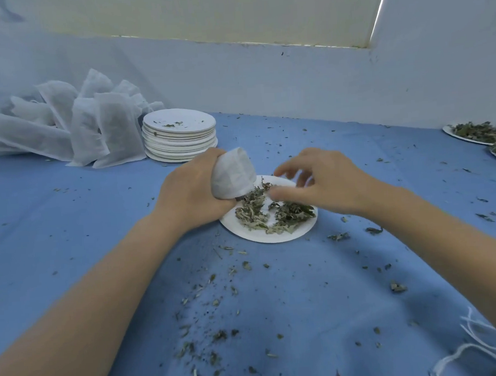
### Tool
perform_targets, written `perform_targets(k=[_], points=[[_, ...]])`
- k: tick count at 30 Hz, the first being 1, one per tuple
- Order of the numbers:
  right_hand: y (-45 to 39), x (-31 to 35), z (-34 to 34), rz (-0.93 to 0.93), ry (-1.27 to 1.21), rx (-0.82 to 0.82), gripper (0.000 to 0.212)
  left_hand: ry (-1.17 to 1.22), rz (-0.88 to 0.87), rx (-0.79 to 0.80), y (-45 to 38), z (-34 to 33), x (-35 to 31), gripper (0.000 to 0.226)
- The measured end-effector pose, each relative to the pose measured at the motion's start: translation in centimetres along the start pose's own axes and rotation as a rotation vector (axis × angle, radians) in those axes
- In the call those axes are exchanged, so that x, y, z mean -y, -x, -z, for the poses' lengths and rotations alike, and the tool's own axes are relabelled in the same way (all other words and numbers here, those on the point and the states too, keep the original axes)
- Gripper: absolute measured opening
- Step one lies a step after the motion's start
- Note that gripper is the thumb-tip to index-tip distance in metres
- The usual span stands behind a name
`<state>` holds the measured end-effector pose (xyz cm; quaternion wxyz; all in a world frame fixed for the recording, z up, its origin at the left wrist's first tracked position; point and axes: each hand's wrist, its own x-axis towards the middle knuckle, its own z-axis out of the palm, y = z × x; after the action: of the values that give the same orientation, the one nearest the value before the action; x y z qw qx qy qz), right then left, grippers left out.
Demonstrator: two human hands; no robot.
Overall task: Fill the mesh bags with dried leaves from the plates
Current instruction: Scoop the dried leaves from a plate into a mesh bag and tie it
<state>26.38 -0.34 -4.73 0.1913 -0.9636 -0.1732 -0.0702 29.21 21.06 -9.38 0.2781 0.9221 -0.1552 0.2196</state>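
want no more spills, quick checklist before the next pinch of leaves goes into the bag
1. Left hand grips the mesh bag: ok.
2. Bag mouth open toward the leaves: cannot tell, the mouth is hidden.
3. Bag held over the paper plate, so drops land on it: ok.
4. Dried leaves left on the plate: ok.
5. Right hand holding leaves: cannot tell, fingers blurred.
6. Blue cloth free of spilled bits: not ok, crumbs scattered in front.
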Motion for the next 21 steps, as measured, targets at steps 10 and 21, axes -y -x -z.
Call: perform_targets(k=[10, 21], points=[[1.5, -0.3, -3.3, 0.016, 0.159, 0.132, 0.042, 0.009, -0.007, 0.020, 0.3, -0.3, 0.3, 0.062], [0.0, 0.4, 0.0, 0.084, -0.166, -0.067, 0.015, -0.041, -0.059, 0.028, 0.2, -0.5, 0.4, 0.058]])
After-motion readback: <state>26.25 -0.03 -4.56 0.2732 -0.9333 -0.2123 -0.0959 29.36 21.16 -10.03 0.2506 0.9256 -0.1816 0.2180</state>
